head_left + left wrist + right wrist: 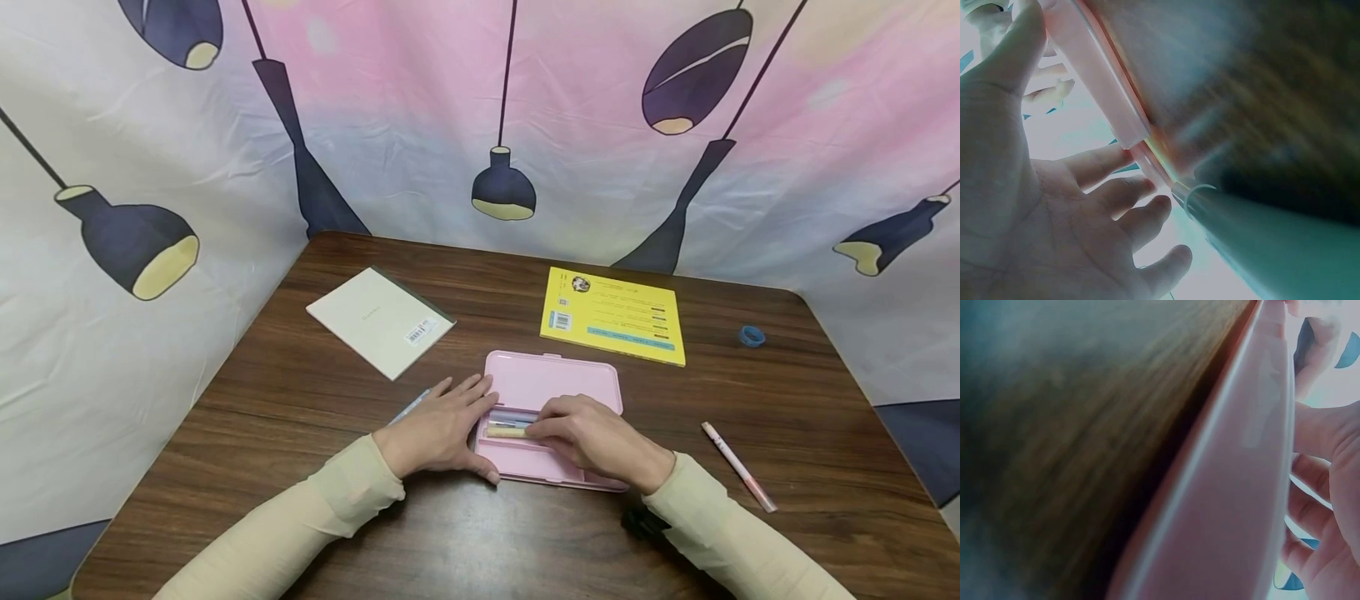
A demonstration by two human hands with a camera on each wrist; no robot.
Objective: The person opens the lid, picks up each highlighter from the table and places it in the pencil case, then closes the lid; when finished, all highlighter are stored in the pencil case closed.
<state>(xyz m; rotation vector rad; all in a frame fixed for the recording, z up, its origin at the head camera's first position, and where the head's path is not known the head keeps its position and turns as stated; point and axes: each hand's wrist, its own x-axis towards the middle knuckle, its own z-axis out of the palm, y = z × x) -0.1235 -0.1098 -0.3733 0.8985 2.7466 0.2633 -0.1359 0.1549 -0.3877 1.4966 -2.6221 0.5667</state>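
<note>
An open pink pencil case (551, 379) lies on the table, its lid folded back away from me. Inside its long compartment are a yellow pen (506, 432) and bluish pens (512, 416). My left hand (446, 425) rests against the case's left end, fingers spread and thumb by the front corner. The right hand (592, 433) reaches into the case and pinches the right end of the yellow pen; its fingertips are partly hidden. A blue pen (411, 405) lies partly under the left hand. In the right wrist view, the case's side wall (1229, 487) stands beside the right hand.
A cream notebook (378, 321) lies at the back left and a yellow book (615, 317) at the back right. Farther right are a blue tape roll (752, 336) and a pink-and-white pen (738, 467). A printed cloth hangs behind the table.
</note>
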